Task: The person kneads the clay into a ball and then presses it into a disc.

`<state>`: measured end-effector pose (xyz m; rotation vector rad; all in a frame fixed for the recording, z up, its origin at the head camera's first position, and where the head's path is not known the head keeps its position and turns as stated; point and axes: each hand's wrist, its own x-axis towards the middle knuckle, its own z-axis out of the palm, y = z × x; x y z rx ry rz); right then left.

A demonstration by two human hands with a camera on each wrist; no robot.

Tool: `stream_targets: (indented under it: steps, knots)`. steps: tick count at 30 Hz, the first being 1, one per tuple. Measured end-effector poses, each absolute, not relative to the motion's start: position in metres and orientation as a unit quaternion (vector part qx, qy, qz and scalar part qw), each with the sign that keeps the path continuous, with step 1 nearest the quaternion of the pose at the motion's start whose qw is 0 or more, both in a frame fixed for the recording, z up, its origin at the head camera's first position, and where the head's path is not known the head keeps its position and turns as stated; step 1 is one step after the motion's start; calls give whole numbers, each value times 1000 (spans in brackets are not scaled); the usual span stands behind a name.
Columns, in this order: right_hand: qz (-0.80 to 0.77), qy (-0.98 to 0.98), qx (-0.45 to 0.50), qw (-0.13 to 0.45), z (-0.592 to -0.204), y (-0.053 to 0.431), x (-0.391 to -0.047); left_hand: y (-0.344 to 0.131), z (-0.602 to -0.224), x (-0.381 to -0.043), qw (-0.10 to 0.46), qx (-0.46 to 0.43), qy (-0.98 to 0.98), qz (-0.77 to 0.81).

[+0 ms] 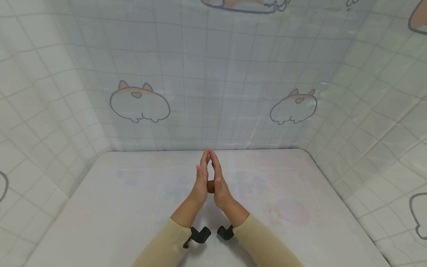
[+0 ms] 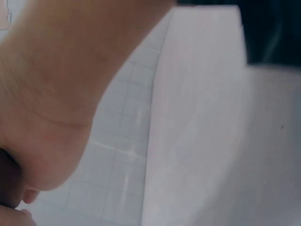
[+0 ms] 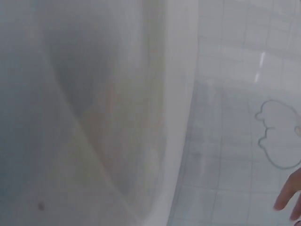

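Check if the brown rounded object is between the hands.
In between: head view shows the brown rounded object touching left hand and right hand.

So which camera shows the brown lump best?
The head view: the brown lump shows clearly between the left hand and right hand. The left wrist view catches only a dark part, cut off by the left edge. In the right wrist view, I can't make it out.

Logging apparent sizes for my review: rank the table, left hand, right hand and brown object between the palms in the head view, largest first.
1. Table, by far
2. Left hand and right hand: too alike to rank
3. Brown object, partly hidden
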<state>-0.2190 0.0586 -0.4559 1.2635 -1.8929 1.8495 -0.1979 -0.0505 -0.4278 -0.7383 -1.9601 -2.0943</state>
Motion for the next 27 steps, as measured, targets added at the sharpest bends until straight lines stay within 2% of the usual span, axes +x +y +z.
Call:
stream_targets:
  steps: [14,21,27]
  knots:
    - [605,-641,430,194,-449,53,-206,-47,-432,-202,74,-188,-680,-705]
    - [616,-668,372,188,-446,55,-204,-44,-448,-199,59,-144,-720,-676]
    - [615,-679,357,185,-440,60,-212,-41,-456,-196,49,-155,-734,-659]
